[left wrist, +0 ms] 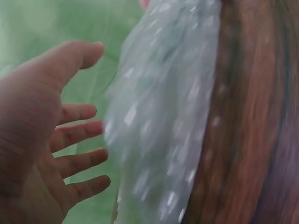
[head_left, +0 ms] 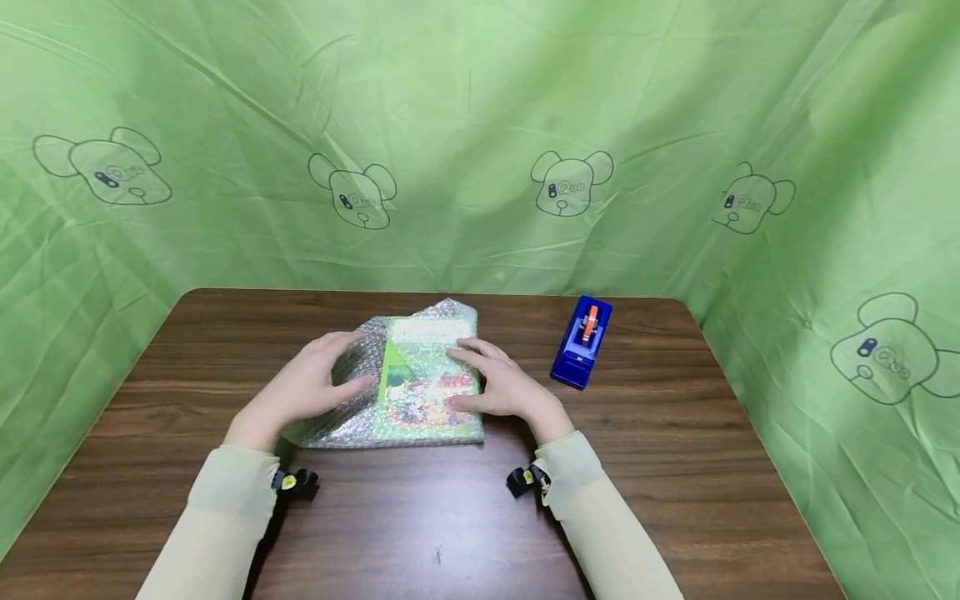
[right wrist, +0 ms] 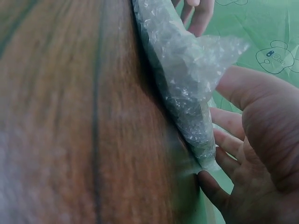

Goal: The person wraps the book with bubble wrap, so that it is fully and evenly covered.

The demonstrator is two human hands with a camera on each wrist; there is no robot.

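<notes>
In the head view, a flat green picture book [head_left: 427,375] wrapped in clear bubble wrap [head_left: 352,367] lay mid-table [head_left: 675,467], the left hand [head_left: 315,387] flat on the folded wrap and the right hand [head_left: 498,383] flat on the book's right edge; a blue tape dispenser [head_left: 582,342] stood apart. The left wrist view, blurred, showed relaxed spread fingers [left wrist: 77,137] seemingly touching the knobbly film. The right wrist view showed straight fingers [right wrist: 224,140] against the wrap's edge.
</notes>
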